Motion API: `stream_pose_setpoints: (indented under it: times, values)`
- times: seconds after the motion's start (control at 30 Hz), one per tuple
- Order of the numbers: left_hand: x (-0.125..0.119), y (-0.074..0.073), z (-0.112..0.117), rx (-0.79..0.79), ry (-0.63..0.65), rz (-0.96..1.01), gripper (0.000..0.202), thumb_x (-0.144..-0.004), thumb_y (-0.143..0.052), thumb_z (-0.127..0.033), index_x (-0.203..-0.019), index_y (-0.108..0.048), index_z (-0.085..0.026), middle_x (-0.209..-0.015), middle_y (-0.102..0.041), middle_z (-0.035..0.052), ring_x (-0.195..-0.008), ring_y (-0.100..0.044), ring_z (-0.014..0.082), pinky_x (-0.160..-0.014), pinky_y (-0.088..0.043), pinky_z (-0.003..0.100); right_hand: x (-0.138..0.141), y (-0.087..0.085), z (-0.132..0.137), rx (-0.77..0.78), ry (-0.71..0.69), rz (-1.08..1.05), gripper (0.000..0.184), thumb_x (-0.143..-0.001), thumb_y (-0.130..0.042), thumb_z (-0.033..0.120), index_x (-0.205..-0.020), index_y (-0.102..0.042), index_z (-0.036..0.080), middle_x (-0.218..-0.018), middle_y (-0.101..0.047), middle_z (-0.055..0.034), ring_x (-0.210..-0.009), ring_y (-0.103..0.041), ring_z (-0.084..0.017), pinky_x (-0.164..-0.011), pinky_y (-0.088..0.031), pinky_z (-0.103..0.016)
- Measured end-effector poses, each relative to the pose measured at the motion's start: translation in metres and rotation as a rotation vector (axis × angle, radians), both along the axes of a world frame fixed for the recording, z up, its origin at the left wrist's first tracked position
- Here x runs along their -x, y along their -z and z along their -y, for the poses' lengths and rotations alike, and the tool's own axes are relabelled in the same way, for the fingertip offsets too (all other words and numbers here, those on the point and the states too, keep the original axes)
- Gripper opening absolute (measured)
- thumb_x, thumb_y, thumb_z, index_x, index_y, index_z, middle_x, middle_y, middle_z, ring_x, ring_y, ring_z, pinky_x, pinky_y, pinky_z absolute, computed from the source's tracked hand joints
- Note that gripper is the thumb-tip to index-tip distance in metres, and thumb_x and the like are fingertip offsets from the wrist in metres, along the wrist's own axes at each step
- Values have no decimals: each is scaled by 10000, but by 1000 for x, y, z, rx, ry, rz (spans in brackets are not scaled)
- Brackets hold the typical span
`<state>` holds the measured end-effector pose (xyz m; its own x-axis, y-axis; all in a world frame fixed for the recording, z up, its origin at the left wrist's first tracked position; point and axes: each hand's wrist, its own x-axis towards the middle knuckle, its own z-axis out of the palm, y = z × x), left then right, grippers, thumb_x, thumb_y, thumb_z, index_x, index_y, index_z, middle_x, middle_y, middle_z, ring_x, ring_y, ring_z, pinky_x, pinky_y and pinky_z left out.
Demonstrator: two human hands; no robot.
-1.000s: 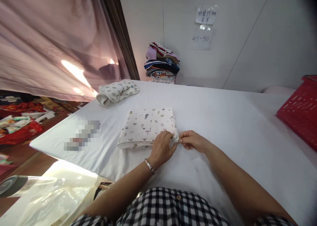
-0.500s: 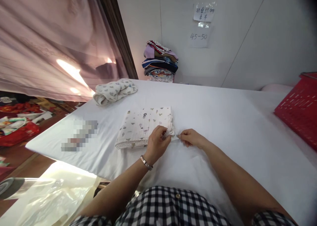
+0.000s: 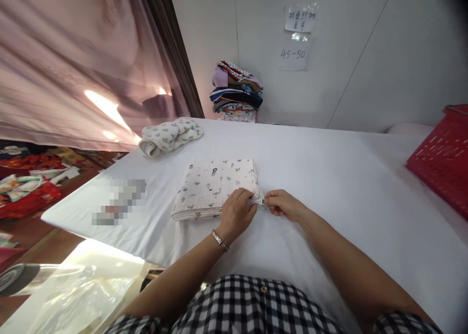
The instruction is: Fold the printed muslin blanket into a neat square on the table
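A folded white cloth (image 3: 204,183) with small scattered prints lies in several layers on the white-covered table (image 3: 310,163). Its near right corner is in my left hand (image 3: 237,209), fingers on top and thumb at the layered edge. Just to the right, my right hand (image 3: 283,204) pinches a thin bit of the cloth's corner between thumb and fingertips. My left hand partly hides the near edge of the stack.
Behind it to the left rests a bunched patterned cloth (image 3: 170,136). A pixelated item (image 3: 120,202) lies at the table's left. A clothes pile (image 3: 236,92) stands by the wall; a red basket (image 3: 442,158) sits at the right edge.
My left hand's fingers have come down flatter over the cloth's corner, which was lifted and bunched before. My right hand keeps its pinch in nearly the same place.
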<state>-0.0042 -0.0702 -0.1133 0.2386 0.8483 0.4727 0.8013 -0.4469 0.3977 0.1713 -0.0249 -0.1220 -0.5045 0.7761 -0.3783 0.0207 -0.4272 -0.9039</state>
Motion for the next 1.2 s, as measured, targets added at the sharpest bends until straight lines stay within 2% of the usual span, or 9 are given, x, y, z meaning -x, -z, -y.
stream_pose_setpoints:
  times: [0.27, 0.37, 0.47, 0.63, 0.8, 0.87, 0.97, 1.07, 1.2]
  values:
    - [1, -6, -2, -92, -27, 3, 147, -761, -519, -167, -905, -503, -193, -884, -562, 47, -852, -520, 183, -753, -432, 322, 0, -5, 3, 17, -14, -28, 210, -593, -662, 278, -604, -484, 167, -458, -419, 73, -356, -361, -42, -342, -160, -195]
    - [-1, -3, 1, -68, 8, -83, 165, -751, -529, -149, -908, -504, -193, -883, -569, 48, -862, -521, 195, -759, -435, 338, 0, -5, 4, 33, -13, -57, 211, -601, -661, 283, -620, -487, 165, -467, -414, 74, -361, -348, -38, -348, -157, -194]
    - [-4, 1, 6, -51, 11, -89, 178, -761, -519, -152, -933, -502, -196, -905, -567, 54, -883, -525, 199, -804, -427, 355, 0, -4, 4, 40, -24, -56, 210, -602, -660, 282, -615, -489, 160, -473, -408, 74, -361, -345, -37, -351, -146, -195]
    - [-4, 6, 12, -60, 4, -113, 310, -759, -568, -260, -1046, -477, -183, -999, -560, 87, -959, -511, 234, -844, -402, 391, 1, -6, 6, 63, -31, -96, 220, -606, -668, 293, -633, -500, 153, -481, -396, 76, -367, -324, -28, -361, -116, -193]
    - [2, 1, 0, -83, -23, -120, 190, -769, -533, -196, -956, -503, -191, -914, -583, 67, -889, -534, 208, -791, -418, 351, -1, -13, 6, 45, -30, -110, 241, -605, -684, 320, -705, -549, 146, -503, -416, 68, -388, -360, -34, -363, -123, -189]
    - [6, -6, -6, -91, -62, -61, 188, -760, -523, -167, -946, -508, -194, -908, -585, 58, -871, -538, 196, -777, -423, 328, -5, -12, 2, -8, 8, -54, 224, -622, -669, 319, -723, -568, 146, -503, -444, 60, -385, -379, -39, -356, -158, -188]
    - [10, -16, -12, -95, -115, 21, 199, -758, -525, -170, -955, -515, -196, -924, -585, 53, -870, -541, 189, -782, -421, 315, -9, -5, -4, -100, 47, 170, 165, -650, -633, 299, -665, -574, 146, -472, -488, 40, -365, -414, -56, -340, -220, -194]
    - [12, -20, -12, -89, -108, 30, 197, -756, -525, -169, -950, -526, -200, -916, -589, 47, -870, -542, 188, -785, -417, 313, -9, 5, -6, -119, -24, 316, 179, -670, -623, 304, -598, -555, 155, -451, -506, 29, -353, -432, -65, -325, -246, -196]
    - [13, -18, -10, -86, -99, 26, 190, -749, -524, -164, -935, -533, -201, -905, -593, 41, -862, -541, 183, -783, -415, 311, -2, 13, -3, -108, -67, 361, 282, -686, -636, 386, -564, -518, 162, -465, -516, 21, -343, -436, -61, -306, -244, -194]
